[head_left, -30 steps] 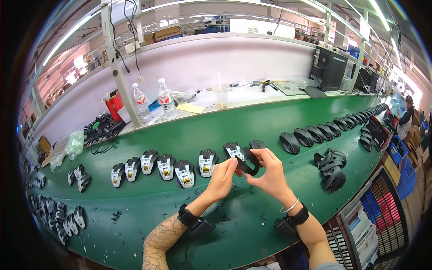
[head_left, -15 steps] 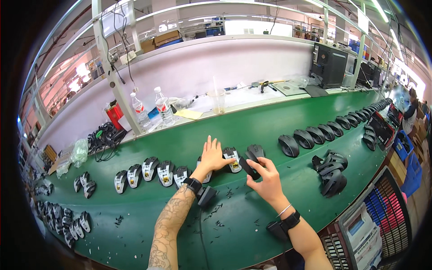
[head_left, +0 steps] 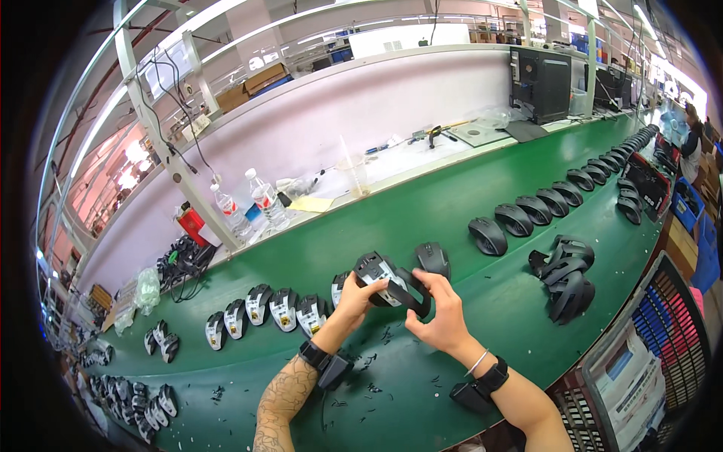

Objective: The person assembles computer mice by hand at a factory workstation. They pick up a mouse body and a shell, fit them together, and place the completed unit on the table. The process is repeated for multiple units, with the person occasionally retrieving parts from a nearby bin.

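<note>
L hand [head_left: 352, 303], curled, has the white-and-black mouse base [head_left: 373, 270] up over the green counter [head_left: 407, 215]; R hand [head_left: 443, 314], bent like a C, pinches the black shell [head_left: 422, 304] next to it. Both look light, stiff, prob. slick. Shell may snap, so hold its edges.

the green bench [head_left: 422, 215] carries black mice [head_left: 488, 236], white-topped mice [head_left: 284, 309], curved black shells [head_left: 570, 295] and dark scraps [head_left: 218, 394].

Tubes [head_left: 649, 30] are shining brightly high to the right of the grip [head_left: 397, 292], a glow [head_left: 135, 154] is burning out far left of it, and the bench [head_left: 407, 215] around it is curving toward a softened, dark rim.
</note>
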Demonstrator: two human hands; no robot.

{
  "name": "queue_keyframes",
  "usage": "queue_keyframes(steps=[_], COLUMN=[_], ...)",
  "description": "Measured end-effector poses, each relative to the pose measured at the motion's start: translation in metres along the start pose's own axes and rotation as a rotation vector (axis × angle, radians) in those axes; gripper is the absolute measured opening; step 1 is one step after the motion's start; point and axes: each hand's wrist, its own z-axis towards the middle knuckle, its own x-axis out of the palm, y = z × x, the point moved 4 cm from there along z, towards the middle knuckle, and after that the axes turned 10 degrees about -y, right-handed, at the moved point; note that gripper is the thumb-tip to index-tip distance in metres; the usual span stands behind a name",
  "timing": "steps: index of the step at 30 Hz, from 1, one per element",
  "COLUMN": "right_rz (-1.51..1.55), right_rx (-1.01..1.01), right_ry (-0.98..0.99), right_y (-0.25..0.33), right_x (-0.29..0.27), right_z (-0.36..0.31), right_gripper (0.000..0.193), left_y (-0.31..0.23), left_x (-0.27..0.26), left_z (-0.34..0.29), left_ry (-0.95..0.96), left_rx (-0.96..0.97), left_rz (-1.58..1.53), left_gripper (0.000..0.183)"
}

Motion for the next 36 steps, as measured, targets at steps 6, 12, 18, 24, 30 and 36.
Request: queue_keyframes(steps=[6,12,18,24,30,36], right_rz=[-0.134,-0.146,-0.154,0.074,0.649,0.688], right_rx=[-0.064,-0.058,-0.049,0.282,0.872,0.829], right_ry=[0.004,-0.038,0.015,-0.021,0.095,0.080], right_y=[0.008,0.005,0.000,-0.013,-0.047,-0.052], right_x=[0.013,0.016,0.022,0.031,0.053,0.053], right_z=[-0.012,-0.013,-0.019,-0.025,-0.046,-0.050], right_gripper=[0.053,0.049,0.051,0.039,0.030,0.029], left_y=[0.012,0.019,0.020,0.003,-0.011,-0.013], left_x=[-0.002,0.011,0.012,-0.007,-0.008,-0.006], left_z=[-0.035,-0.057,-0.067,-0.058,-0.072,-0.077], left_ry=[0.137,0.136,0.014,-0.066,-0.043,-0.043], left_rx=[-0.120,0.086,0.186,0.126,0.183,0.213], left_rz=[-0.279,-0.249,-0.094,-0.327,-0.338,-0.303], left_gripper=[0.033,0.039,0.053,0.055,0.052,0.044])
